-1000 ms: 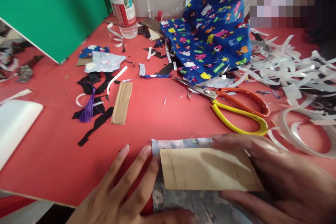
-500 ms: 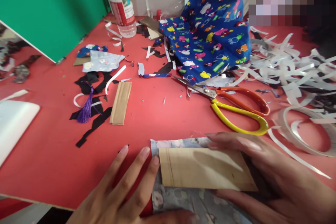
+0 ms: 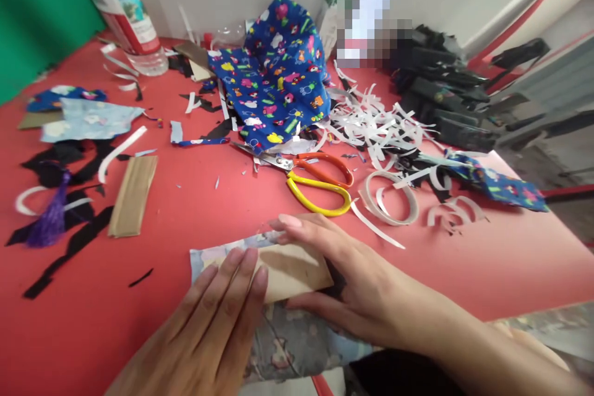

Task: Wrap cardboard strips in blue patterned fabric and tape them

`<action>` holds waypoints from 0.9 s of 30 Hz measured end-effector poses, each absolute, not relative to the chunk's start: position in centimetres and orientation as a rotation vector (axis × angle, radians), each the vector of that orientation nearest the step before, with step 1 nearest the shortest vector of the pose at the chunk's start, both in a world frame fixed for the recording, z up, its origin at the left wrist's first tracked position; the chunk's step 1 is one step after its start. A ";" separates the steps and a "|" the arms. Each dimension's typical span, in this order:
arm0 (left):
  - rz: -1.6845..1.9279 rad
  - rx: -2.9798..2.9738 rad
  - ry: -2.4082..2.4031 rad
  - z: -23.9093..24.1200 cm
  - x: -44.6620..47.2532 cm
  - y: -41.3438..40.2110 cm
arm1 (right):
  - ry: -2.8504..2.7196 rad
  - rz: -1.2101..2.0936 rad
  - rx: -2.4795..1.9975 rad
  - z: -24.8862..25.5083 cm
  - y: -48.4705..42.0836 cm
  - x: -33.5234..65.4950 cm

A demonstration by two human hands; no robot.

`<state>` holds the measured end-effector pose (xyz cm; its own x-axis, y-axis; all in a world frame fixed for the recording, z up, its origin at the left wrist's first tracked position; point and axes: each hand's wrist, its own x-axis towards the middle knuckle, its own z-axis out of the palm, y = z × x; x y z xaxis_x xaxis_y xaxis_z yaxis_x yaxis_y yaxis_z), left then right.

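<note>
A tan cardboard rectangle (image 3: pixel 292 272) lies on a light-blue printed cloth (image 3: pixel 278 346) at the table's near side. My left hand (image 3: pixel 218 315) rests flat over the left part of the cardboard, its fingers stretched out and close together. Around the cardboard's right end is my right hand (image 3: pixel 352 278), with the fingers at the far edge and the thumb along the near edge. Cloth shows beyond the cardboard's far edge and spreads out on the near side. Just beyond my right hand lie scissors (image 3: pixel 297 170) with one orange and one yellow handle.
Blue printed cloth (image 3: pixel 283 74) is bunched at the back, near a plastic bottle (image 3: pixel 125 6). White strips (image 3: pixel 371 117) and a tape roll (image 3: pixel 392 198) lie to the right. A cardboard strip (image 3: pixel 133 195), black scraps (image 3: pixel 69 253) and a purple tassel (image 3: pixel 51 216) are at left.
My left hand has moved from beside the cardboard onto its left part. My right hand stays at the right end. The view has swung to the right.
</note>
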<state>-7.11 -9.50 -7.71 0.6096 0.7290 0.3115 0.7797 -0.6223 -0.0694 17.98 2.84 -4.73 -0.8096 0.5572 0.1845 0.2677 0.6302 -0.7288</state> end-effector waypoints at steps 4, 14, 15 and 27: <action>-0.293 -2.623 -1.273 -7.7 -6.8 -9.5 | -2.417 1.039 -0.621 -5.4 3.2 18.1; -0.287 -2.702 -1.246 -7.7 -7.2 -8.9 | -2.641 0.568 -0.642 -4.3 -0.5 18.5; -0.286 -2.701 -1.230 -7.5 -7.2 -8.9 | -2.733 0.549 -0.613 -4.3 -1.3 18.1; -0.447 -2.877 -1.618 -3.2 -6.9 -6.6 | -2.653 0.733 -0.763 -3.8 -1.7 16.9</action>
<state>-6.88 -6.61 -3.17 0.4967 0.8568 0.1383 0.8063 -0.5145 0.2918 16.94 -1.69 -3.78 -0.8196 0.5586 0.1275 0.4139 0.7312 -0.5423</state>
